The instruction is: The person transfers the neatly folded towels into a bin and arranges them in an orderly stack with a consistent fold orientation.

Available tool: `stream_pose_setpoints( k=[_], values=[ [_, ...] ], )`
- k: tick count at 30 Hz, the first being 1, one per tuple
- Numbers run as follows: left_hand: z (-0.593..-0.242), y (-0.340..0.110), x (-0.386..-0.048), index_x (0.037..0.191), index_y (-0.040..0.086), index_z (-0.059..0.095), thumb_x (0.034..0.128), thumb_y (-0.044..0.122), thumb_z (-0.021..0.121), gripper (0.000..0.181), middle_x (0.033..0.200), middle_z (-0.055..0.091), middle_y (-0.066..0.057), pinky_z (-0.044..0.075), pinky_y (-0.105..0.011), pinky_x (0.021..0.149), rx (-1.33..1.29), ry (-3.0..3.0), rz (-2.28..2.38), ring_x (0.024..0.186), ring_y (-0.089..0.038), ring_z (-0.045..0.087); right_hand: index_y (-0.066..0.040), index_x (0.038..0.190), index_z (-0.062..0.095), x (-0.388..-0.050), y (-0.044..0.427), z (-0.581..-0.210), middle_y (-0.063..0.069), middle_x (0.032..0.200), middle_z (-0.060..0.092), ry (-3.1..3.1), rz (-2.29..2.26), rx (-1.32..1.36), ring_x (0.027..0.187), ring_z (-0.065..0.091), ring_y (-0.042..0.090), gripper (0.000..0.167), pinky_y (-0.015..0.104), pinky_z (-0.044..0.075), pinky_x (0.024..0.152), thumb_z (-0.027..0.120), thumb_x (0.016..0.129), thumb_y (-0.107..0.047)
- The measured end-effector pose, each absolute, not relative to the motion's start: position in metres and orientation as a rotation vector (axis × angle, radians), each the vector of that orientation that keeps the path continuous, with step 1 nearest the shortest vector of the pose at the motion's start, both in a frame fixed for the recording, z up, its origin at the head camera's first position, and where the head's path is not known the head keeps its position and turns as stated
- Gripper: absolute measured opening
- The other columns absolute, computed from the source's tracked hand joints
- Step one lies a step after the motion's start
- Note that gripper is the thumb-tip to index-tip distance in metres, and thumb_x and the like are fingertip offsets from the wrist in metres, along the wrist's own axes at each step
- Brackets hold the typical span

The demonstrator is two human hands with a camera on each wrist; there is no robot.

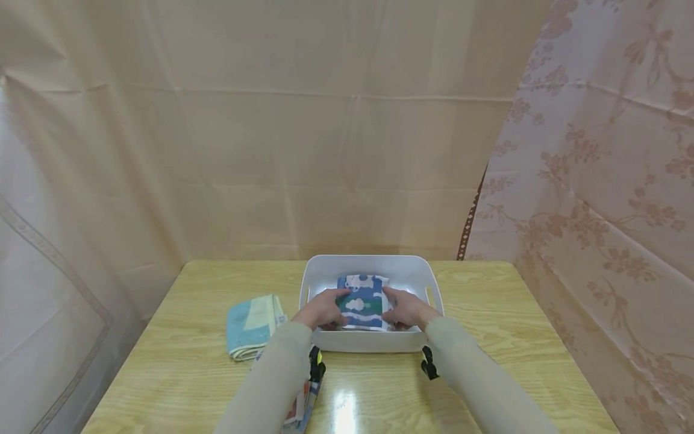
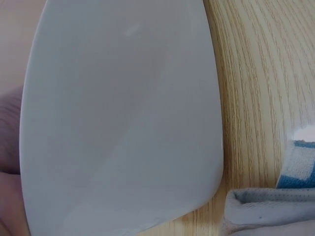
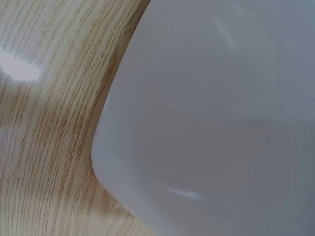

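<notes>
A folded towel, blue, green and white with a cloud pattern, lies inside a white plastic basket. My left hand reaches over the near left of the basket and touches the towel's left edge, thumb and forefinger spread apart. On the opposite side my right hand touches the towel's right edge, its thumb and forefinger also apart. In the left wrist view the basket wall hides most of the left hand. Only the basket's outer wall and tabletop show in the right wrist view.
Left of the basket a folded blue and yellow towel rests on the wooden table. Nearer, another patterned cloth is partly hidden by the left sleeve. Curtains hang behind the table and along its sides.
</notes>
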State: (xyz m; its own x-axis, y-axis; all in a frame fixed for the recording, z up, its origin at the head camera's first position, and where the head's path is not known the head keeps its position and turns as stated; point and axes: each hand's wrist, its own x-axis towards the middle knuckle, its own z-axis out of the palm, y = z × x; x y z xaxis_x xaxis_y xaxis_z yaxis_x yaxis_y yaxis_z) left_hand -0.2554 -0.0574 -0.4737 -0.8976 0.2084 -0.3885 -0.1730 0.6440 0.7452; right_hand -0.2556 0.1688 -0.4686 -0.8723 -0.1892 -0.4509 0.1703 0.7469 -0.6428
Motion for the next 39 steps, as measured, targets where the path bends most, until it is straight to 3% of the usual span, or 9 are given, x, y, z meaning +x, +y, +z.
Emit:
stream_pose_setpoints(
  k=[9,15,24,39],
  values=[
    [-0.470,-0.058,-0.254,0.150,0.018,0.053,0.0804,-0.005,0.080,0.078,0.147,0.050,-0.019,0.060,-0.036,0.068,0.087,2.478,1.082,0.084,-0.024,0.065,-0.016,0.162,0.032,-0.252,0.169,-0.465,0.019,0.137,0.056,2.448,-1.008,-0.030,0.079,0.067,0.024,0.078,0.036,0.058,0.070,0.072,0.095,-0.014],
    [-0.460,-0.058,-0.250,0.152,0.017,0.050,0.0836,-0.001,0.079,0.076,0.143,0.054,-0.018,0.060,-0.038,0.072,0.117,2.483,1.035,0.083,-0.022,0.065,-0.013,0.160,0.035,-0.248,0.173,-0.459,0.017,0.126,0.062,2.455,-1.054,-0.050,0.078,0.068,0.025,0.074,0.036,0.058,0.068,0.070,0.095,-0.012],
    [-0.445,-0.059,-0.242,0.149,0.007,0.051,0.0847,0.001,0.077,0.070,0.138,0.057,-0.022,0.062,-0.039,0.068,0.181,2.475,1.051,0.081,-0.023,0.068,-0.012,0.158,0.039,-0.249,0.179,-0.457,0.019,0.138,0.055,2.446,-1.080,-0.004,0.081,0.066,0.028,0.069,0.040,0.059,0.074,0.069,0.096,-0.018],
    [-0.424,-0.076,-0.226,0.146,0.005,0.054,0.0930,0.016,0.075,0.058,0.137,0.058,-0.024,0.062,-0.039,0.077,0.308,2.418,1.118,0.091,-0.030,0.069,-0.002,0.152,0.044,-0.243,0.190,-0.444,0.014,0.111,0.068,2.463,-1.154,-0.014,0.077,0.069,0.029,0.057,0.037,0.060,0.072,0.063,0.102,-0.020]
  ],
)
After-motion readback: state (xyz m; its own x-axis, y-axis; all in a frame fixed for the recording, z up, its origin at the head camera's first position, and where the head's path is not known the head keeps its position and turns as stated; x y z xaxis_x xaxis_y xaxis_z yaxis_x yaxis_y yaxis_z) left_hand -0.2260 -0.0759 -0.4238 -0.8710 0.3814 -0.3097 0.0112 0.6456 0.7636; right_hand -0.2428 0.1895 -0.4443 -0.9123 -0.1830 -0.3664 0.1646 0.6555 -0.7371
